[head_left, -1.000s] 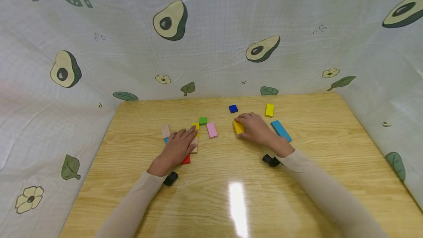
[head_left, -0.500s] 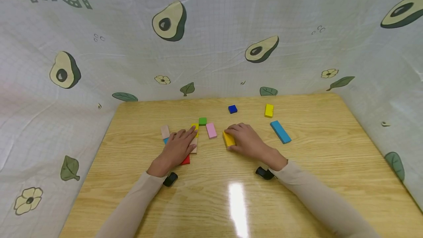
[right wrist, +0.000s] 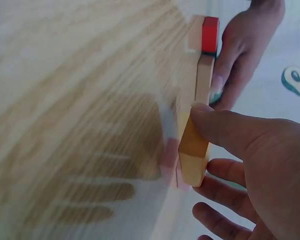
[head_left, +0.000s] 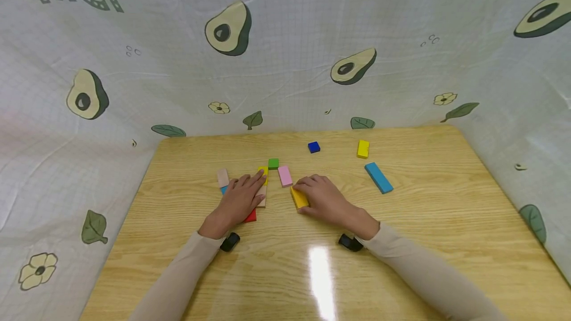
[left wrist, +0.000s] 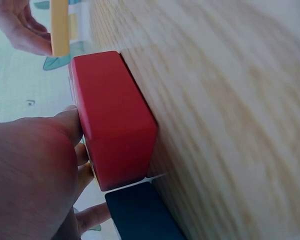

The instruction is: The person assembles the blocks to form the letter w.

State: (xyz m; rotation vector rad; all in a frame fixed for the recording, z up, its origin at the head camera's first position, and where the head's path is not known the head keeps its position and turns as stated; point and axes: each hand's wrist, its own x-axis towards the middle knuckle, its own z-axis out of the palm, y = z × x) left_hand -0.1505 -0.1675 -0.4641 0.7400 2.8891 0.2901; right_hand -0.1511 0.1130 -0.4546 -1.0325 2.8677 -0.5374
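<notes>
My left hand [head_left: 238, 202] rests, fingers spread, over a cluster of wooden blocks on the table. From under it show a red block [head_left: 251, 216], a plain wood block [head_left: 261, 199], a yellow block [head_left: 264, 175] and the edge of a blue one [head_left: 224, 189]; the palm hides the rest. In the left wrist view a dark block [left wrist: 142, 215] sits against the red block's end. My right hand [head_left: 327, 203] pinches an orange-yellow block [right wrist: 194, 140] between thumb and fingers, low at the tabletop, just in front of a pink block [head_left: 285, 176] and right of the cluster.
A green block [head_left: 273, 163] sits behind the cluster, and a plain wood block [head_left: 222, 178] at its left. Farther back are a dark blue block [head_left: 314, 147] and a small yellow block [head_left: 363, 149]. A long light blue block [head_left: 378, 178] lies at right. A patterned sheet [head_left: 285, 63] surrounds the table.
My right hand has carried the orange-yellow block left and nearer to me, from right of the pink block to just in front of it. The left hand stays in place.
</notes>
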